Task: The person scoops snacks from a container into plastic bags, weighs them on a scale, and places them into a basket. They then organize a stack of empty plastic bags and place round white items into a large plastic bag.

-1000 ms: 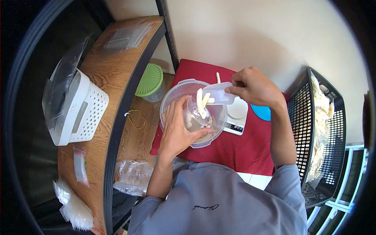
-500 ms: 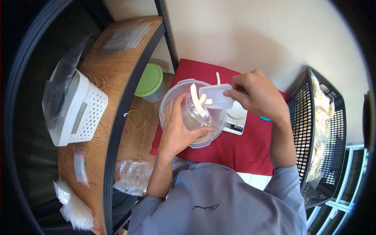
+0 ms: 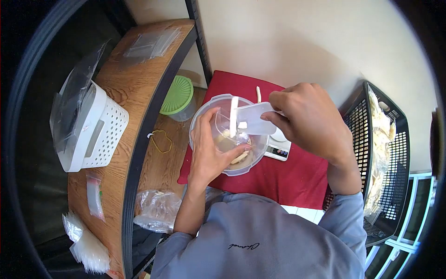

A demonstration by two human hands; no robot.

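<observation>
My left hand (image 3: 207, 151) holds a clear plastic bag (image 3: 223, 122) open above a round translucent tub (image 3: 204, 108). In my right hand (image 3: 304, 122) is a translucent scoop (image 3: 255, 118), tilted with its mouth at the bag's opening. A long pale strip (image 3: 233, 117) stands across the scoop's mouth, with a small pale piece (image 3: 242, 125) beside it. More pale pieces (image 3: 240, 157) show low in the bag or tub; which one, I cannot tell. Right of the tub sits a white digital scale (image 3: 278, 149), partly covered by the scoop and tub.
A red cloth (image 3: 297, 179) lies under the tub, with a loose pale strip (image 3: 259, 94) on it. At right stands a black basket (image 3: 367, 186) of filled bags. The left shelf (image 3: 116, 186) holds a white basket (image 3: 109, 135). A green-lidded container (image 3: 177, 95) is below.
My right hand has moved slightly right and turned, tilting the scoop further. The long strip has turned more upright, and fewer pieces show in the scoop.
</observation>
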